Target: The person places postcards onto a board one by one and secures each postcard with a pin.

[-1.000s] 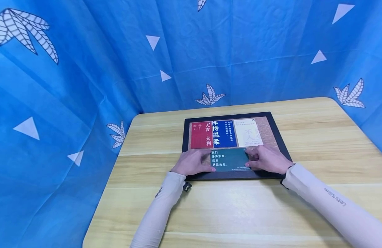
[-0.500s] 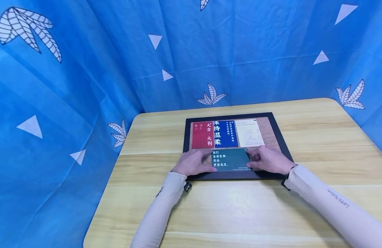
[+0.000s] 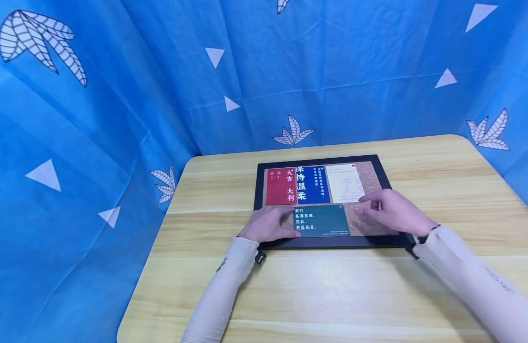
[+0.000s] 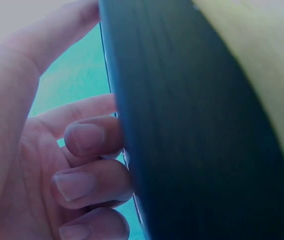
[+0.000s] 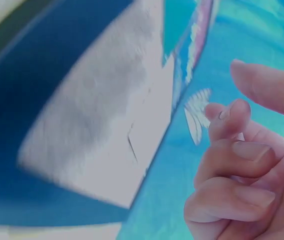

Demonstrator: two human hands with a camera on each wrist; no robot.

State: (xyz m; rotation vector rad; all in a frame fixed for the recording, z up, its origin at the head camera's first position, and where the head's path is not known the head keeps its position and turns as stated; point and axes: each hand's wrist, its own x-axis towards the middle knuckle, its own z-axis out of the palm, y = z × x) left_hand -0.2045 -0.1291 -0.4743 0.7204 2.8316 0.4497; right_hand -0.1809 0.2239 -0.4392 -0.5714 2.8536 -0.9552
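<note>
A green card [image 3: 321, 220] with white writing lies on a black-framed cork board [image 3: 324, 243]. At its left end, my left hand [image 3: 266, 225] holds it by the corners, index fingertip at the upper one and thumb at the lower. The other fingers curl in the left wrist view [image 4: 94, 180], close to the dark frame. My right hand [image 3: 394, 212] is over the board's right part, apart from the green card, fingers loosely bent and holding nothing. Above the green card stand a red card [image 3: 278, 188], a blue card [image 3: 310, 183] and a cream card [image 3: 345, 183] in a row.
The board rests on a pale wooden table [image 3: 324, 286] with rounded corners. Blue curtain cloth [image 3: 255, 57] with white leaves and triangles hangs behind the table and along both sides.
My right hand has let go of the green card's right end and moved right and slightly up. The left hand and the card have stayed in place.
</note>
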